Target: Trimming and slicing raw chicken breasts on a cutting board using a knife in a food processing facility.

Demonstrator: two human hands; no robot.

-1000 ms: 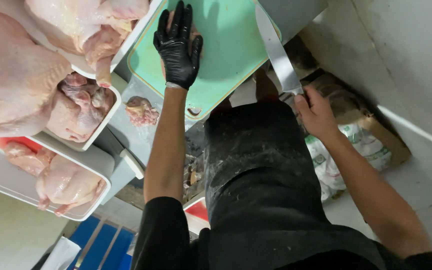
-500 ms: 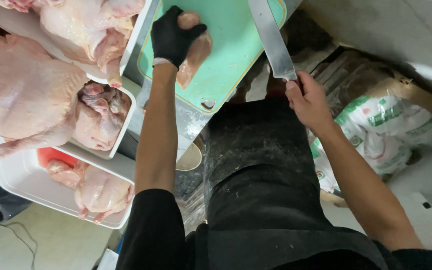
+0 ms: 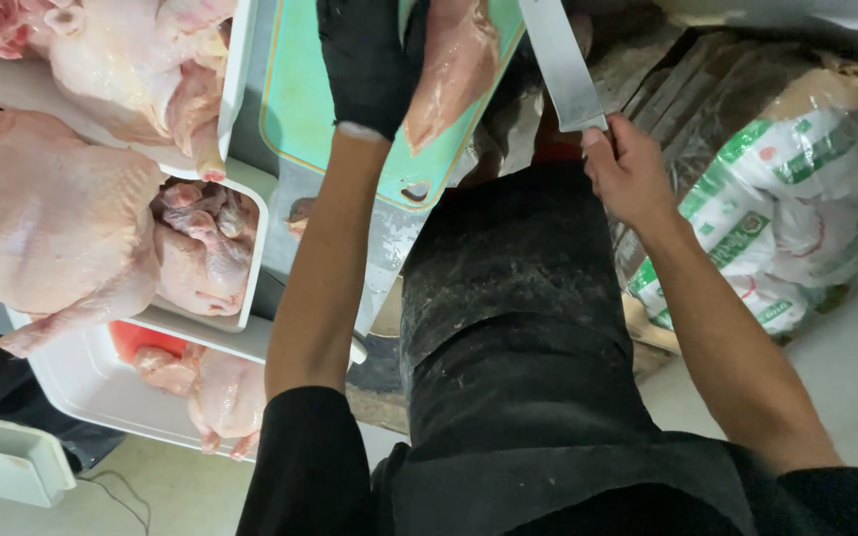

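Observation:
My left hand (image 3: 369,60), in a black glove, grips a pale raw chicken piece (image 3: 454,65) lying on a green cutting board (image 3: 300,109). My bare right hand (image 3: 628,174) is closed around the handle of a large knife (image 3: 563,65), whose broad blade points away from me just right of the board's edge. The blade is apart from the meat. A dark apron covers my front below the board.
Whole raw chickens (image 3: 52,218) fill white trays (image 3: 250,248) to the left, with another tray (image 3: 81,387) of chicken lower down. A printed green-and-white plastic sack (image 3: 786,228) lies on the floor at the right, beside cardboard. A white device (image 3: 7,457) sits bottom left.
My left hand went from lying flat on the board to gripping a chicken piece. The view shifted closer, and the knife stayed beside the board's right edge.

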